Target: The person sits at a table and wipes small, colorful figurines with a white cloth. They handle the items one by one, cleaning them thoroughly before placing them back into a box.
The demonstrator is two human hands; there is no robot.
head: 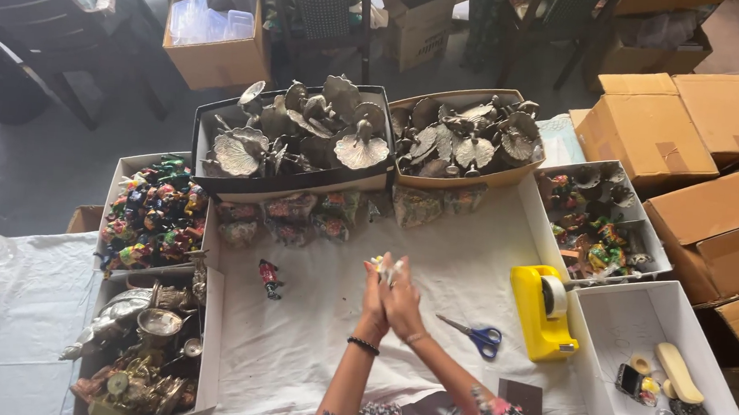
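Note:
My left hand (pixel 372 301) and my right hand (pixel 401 301) are pressed together over the white cloth (pixel 307 350), fingers up. Between the fingertips they pinch a small pale, crinkly thing (pixel 385 267), perhaps a wrapper; what it is cannot be told. A black bracelet circles the left wrist. A small red and black figurine (pixel 270 278) lies on the cloth to the left of the hands. Blue-handled scissors (pixel 474 334) lie to the right, and beyond them stands a yellow tape dispenser (pixel 542 312).
Two trays of silver leaf-shaped metal pieces (pixel 305 134) (pixel 465 136) stand at the back, with wrapped packets (pixel 334 212) in front. White boxes of colourful figurines (pixel 154 214) (pixel 598 223) and metalware (pixel 148 339) flank the cloth. Brown cartons (pixel 679 125) stack at the right.

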